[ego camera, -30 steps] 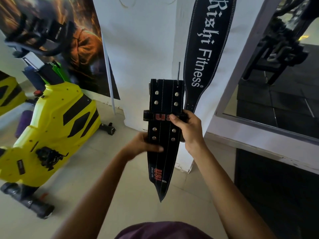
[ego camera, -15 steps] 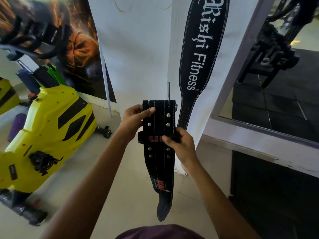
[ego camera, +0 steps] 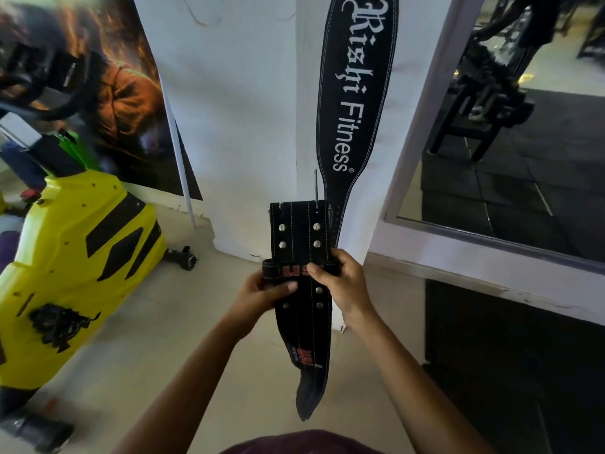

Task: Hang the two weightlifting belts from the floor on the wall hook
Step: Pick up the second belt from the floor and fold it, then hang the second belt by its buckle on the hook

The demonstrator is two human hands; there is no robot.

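Black belt (ego camera: 299, 257) upright between both hands, left hand (ego camera: 262, 294) and right hand (ego camera: 340, 283) gripping its loop

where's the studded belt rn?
Centre of the head view: studded belt held upright in both hands, left hand, right hand, just below the hung belt.
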